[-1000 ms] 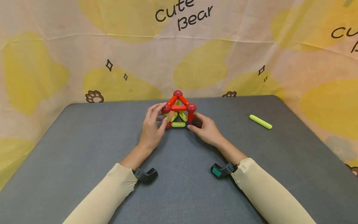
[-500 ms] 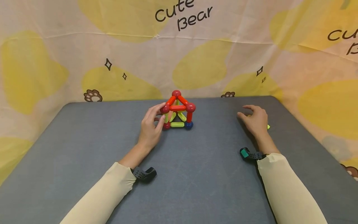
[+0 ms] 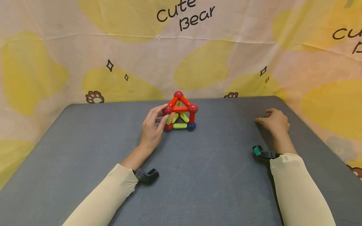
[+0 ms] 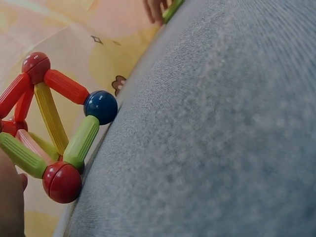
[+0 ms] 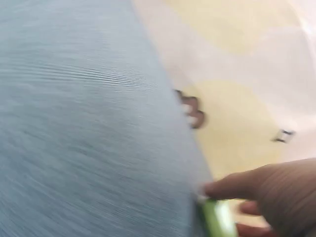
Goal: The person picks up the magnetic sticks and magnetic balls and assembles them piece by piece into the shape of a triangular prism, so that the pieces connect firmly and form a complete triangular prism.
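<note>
A prism-like structure of magnetic sticks and balls (image 3: 180, 109) stands on the table, with red sticks above and light green ones below. Its lower right corner is a blue ball (image 3: 191, 126); the other visible corners are red. My left hand (image 3: 151, 130) holds its left side, fingers by the upper red ball (image 3: 167, 109) and thumb lower down. Far to the right, my right hand (image 3: 275, 123) pinches a loose light green magnetic stick (image 5: 219, 217) between thumb and fingers. That stick is mostly hidden in the head view and blurred in the right wrist view.
The dark grey table (image 3: 198, 175) ends at a back edge close behind the structure. A patterned cloth (image 3: 135, 47) with yellow patches hangs behind it. Each wrist wears a dark band, the left band (image 3: 146, 175) and the right band (image 3: 264, 153).
My right hand has let go of the structure's blue-ball corner, moved right across the table and taken hold of the loose green stick. The left hand has stayed at the structure.
</note>
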A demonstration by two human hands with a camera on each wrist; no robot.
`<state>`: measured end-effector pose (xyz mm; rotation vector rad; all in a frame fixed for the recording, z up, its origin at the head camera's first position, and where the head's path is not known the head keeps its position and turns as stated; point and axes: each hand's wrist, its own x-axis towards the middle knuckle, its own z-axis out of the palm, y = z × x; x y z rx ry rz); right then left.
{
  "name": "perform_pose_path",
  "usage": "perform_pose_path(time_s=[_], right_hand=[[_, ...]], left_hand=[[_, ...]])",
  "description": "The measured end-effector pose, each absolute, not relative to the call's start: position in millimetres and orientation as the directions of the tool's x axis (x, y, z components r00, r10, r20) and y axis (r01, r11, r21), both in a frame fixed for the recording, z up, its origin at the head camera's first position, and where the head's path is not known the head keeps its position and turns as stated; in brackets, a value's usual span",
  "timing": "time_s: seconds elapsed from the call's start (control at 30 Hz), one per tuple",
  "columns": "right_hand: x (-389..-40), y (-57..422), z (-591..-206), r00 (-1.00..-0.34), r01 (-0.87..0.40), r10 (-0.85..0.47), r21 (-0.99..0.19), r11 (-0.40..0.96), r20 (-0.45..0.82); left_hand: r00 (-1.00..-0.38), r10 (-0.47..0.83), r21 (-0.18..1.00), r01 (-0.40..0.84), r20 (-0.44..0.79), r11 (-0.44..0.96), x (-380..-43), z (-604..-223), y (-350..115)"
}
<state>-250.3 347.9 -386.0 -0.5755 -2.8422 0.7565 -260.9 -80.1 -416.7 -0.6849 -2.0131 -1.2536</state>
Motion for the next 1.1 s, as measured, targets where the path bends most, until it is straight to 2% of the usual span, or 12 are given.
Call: perform_pose_path(time_s=[0.13,0.33,0.4,0.53,0.63,0.83,1.1], right_hand=[[-242,364,-371,-0.957,0.29,0.259,-0.455,0.842,-0.13],[-240,365,-363,-0.955,0.274,0.175,-0.481,0.833,-0.241],[-241,359,-362,-0.967,0.228,0.138,-0.488,0.843,-0.214],[-245,338,-352,-0.997,0.034,-0.01,-0.514,0.857,-0.083],[-244,312,-333,-0.995,-0.087,-0.094,-0.567,0.819,0.018],[-234,252,-303,-0.959,-0.281,-0.174,-0.655,0.702,0.226],[-227,186,-311,-0.884,-0.468,-0.279,-0.691,0.551,0.376]], left_hand=[[-0.644,0.075,0.567,0.717,0.761,0.405,-261,-416,-78],[-0.646,0.068,0.574,0.717,0.76,0.395,-262,-417,-76],[-0.645,0.064,0.576,0.718,0.761,0.392,-262,-417,-76],[-0.642,0.054,0.573,0.717,0.765,0.397,-260,-417,-77],[-0.636,0.053,0.565,0.718,0.77,0.407,-259,-416,-78],[-0.633,0.054,0.561,0.718,0.772,0.412,-260,-415,-78],[-0.65,0.051,0.577,0.706,0.759,0.411,-257,-416,-77]])
